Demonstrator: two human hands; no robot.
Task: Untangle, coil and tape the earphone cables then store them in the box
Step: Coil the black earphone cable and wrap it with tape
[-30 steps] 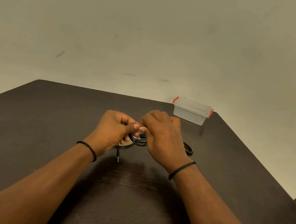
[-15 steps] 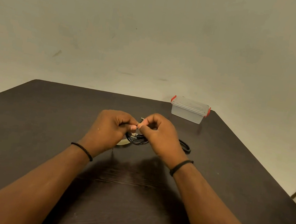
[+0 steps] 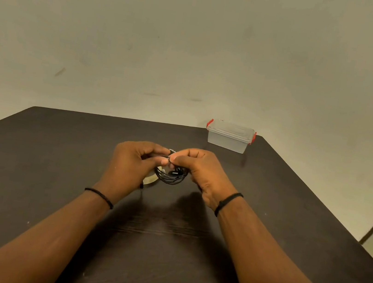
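Near the middle of the dark table (image 3: 31, 166), the left hand (image 3: 128, 166) pinches the top of a coiled black earphone cable (image 3: 170, 175) between thumb and curled fingers, with a tape roll (image 3: 150, 179) half hidden just behind it on the tabletop. Hanging between both hands, the coil is pinched from the right by the right hand (image 3: 202, 173), fingertips meeting the left thumb. Judging by this, the taping step is in hand; next the strip must be wrapped snugly round the bundle. Far right, the lidded clear box (image 3: 229, 138) with red clips waits, well apart. Compared with half a second ago, the hands sit slightly lower and the second cable loop beside the right wrist is no longer visible.
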